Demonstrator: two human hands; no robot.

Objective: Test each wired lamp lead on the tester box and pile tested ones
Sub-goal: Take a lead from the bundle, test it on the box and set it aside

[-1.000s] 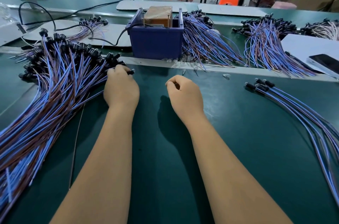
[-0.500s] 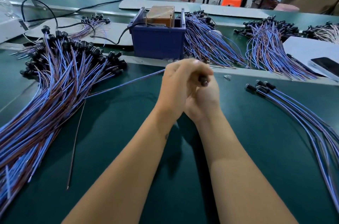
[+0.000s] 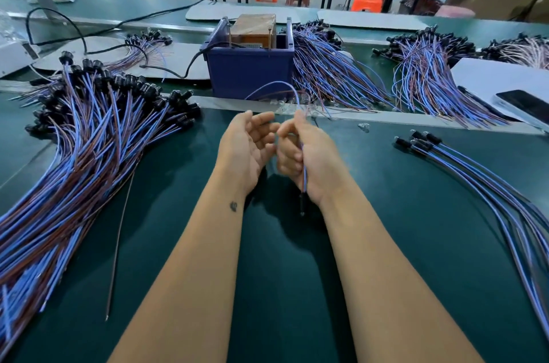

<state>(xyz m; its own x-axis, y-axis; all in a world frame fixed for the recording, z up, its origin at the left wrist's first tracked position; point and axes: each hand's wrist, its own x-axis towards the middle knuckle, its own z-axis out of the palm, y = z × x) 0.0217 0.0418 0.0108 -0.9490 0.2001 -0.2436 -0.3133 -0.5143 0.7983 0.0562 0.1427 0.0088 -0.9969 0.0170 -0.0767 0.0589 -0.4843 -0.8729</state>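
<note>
My right hand [image 3: 309,160] grips one blue-and-brown lamp lead [image 3: 303,172]; its black socket hangs below my palm and its wire arcs up toward the tester box. My left hand [image 3: 246,148] is beside it, palm up, fingers loosely spread, holding nothing. The tester box [image 3: 252,65] is a dark blue bin with a brown block inside, straight ahead past the hands. A big heap of leads [image 3: 83,160] lies at the left. A small pile of leads [image 3: 463,172] lies at the right.
More lead bundles [image 3: 332,74] lie behind the metal rail beside the box, and another bundle [image 3: 424,71] further right. A phone [image 3: 525,105] rests on white sheets at the far right. A loose thin wire [image 3: 118,238] lies on the green mat. Small clear bulbs [image 3: 364,126] sit near the rail.
My left hand took a lead from the left heap and brought it to the middle. The right hand now holds it, and the left hand has let go and opened.
</note>
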